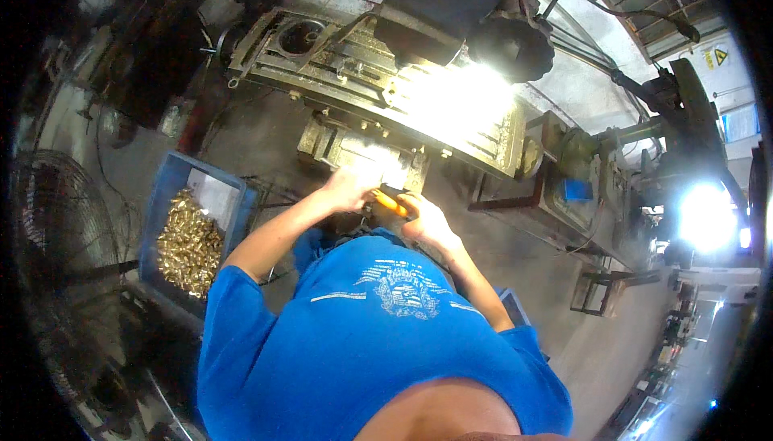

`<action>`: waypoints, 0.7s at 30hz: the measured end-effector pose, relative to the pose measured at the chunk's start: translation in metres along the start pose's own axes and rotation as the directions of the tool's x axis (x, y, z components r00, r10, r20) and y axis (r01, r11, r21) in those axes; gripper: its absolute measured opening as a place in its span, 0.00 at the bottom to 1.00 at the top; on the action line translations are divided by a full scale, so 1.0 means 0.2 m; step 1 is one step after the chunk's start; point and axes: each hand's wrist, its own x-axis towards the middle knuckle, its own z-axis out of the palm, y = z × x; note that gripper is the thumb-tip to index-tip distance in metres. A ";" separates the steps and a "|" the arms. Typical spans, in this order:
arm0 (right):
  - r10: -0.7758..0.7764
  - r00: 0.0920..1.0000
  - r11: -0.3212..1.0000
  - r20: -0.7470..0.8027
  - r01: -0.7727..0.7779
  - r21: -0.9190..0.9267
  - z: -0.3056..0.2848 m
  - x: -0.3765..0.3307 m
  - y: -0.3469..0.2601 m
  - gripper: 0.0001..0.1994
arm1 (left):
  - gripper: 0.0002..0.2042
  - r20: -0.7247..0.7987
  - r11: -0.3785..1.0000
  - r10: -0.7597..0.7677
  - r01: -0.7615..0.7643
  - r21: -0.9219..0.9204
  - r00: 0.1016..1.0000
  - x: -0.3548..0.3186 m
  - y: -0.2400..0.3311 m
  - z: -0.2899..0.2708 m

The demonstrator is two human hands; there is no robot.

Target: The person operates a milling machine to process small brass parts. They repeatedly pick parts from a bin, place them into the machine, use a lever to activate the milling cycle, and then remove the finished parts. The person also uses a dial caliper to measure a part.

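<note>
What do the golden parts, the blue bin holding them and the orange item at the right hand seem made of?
Golden parts: shiny metal, possibly brass, from yellow glints.
Blue bin: probably plastic, dull and evenly coloured.
Orange item: perhaps plastic or rubber, uniformly bright; finish unclear.
</note>
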 end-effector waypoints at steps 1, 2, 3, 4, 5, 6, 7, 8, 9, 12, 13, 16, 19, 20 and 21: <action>0.059 0.998 0.993 0.038 -0.062 0.098 0.02 -0.03 0.04 0.25 | 0.10 0.084 0.992 -0.063 0.053 0.118 0.994 -0.06 -0.07 0.04; 0.111 0.990 0.975 0.086 -0.125 0.185 0.04 -0.05 0.07 0.26 | 0.09 0.228 0.962 -0.228 0.182 0.205 0.947 -0.13 -0.17 0.13; 0.152 0.978 0.947 0.142 -0.186 0.263 0.05 -0.06 0.10 0.26 | 0.09 0.343 0.904 -0.396 0.297 0.307 0.852 -0.19 -0.26 0.21; 0.148 0.972 0.950 0.180 -0.190 0.247 0.07 -0.08 0.16 0.27 | 0.09 0.363 0.899 -0.416 0.317 0.302 0.834 -0.21 -0.30 0.28; 0.182 0.965 0.954 0.188 -0.220 0.205 0.07 -0.11 0.18 0.27 | 0.09 0.380 0.890 -0.442 0.343 0.301 0.812 -0.25 -0.35 0.33; 0.206 0.957 0.956 0.206 -0.241 0.165 0.08 -0.13 0.19 0.27 | 0.09 0.395 0.872 -0.482 0.382 0.307 0.782 -0.31 -0.38 0.32; 0.224 0.948 0.959 0.225 -0.256 0.124 0.08 -0.15 0.20 0.27 | 0.10 0.423 0.879 -0.475 0.404 0.252 0.771 -0.30 -0.39 0.34; 0.229 0.947 0.961 0.223 -0.257 0.102 0.07 -0.16 0.22 0.26 | 0.10 0.374 0.891 -0.453 0.400 0.215 0.809 -0.29 -0.37 0.36; 0.225 0.946 0.966 0.236 -0.248 0.076 0.07 -0.17 0.23 0.26 | 0.09 0.361 0.891 -0.452 0.394 0.226 0.816 -0.28 -0.39 0.41; 0.341 0.893 0.912 0.294 -0.390 0.127 0.05 -0.17 0.17 0.25 | 0.07 0.307 0.837 -0.544 0.531 0.131 0.781 -0.24 -0.33 0.28; 0.322 0.910 0.917 0.260 -0.368 0.155 0.07 -0.18 0.22 0.25 | 0.08 0.303 0.833 -0.550 0.537 0.134 0.778 -0.25 -0.33 0.23; 0.369 0.875 0.880 0.314 -0.438 0.184 0.06 -0.16 0.23 0.25 | 0.10 0.063 0.757 -0.648 0.651 -0.057 0.759 -0.37 -0.35 0.03; 0.360 0.870 0.870 0.336 -0.443 0.216 0.05 -0.17 0.29 0.23 | 0.12 -0.222 0.595 -0.803 0.747 -0.296 0.552 -0.62 -0.29 -0.38; 0.350 0.865 0.858 0.360 -0.450 0.247 0.03 -0.16 0.30 0.23 | 0.12 -0.333 0.559 -0.824 0.754 -0.346 0.458 -0.78 -0.36 -0.40; 0.346 0.860 0.842 0.376 -0.462 0.280 0.02 -0.16 0.31 0.23 | 0.12 -0.430 0.531 -0.828 0.748 -0.397 0.359 -0.95 -0.44 -0.42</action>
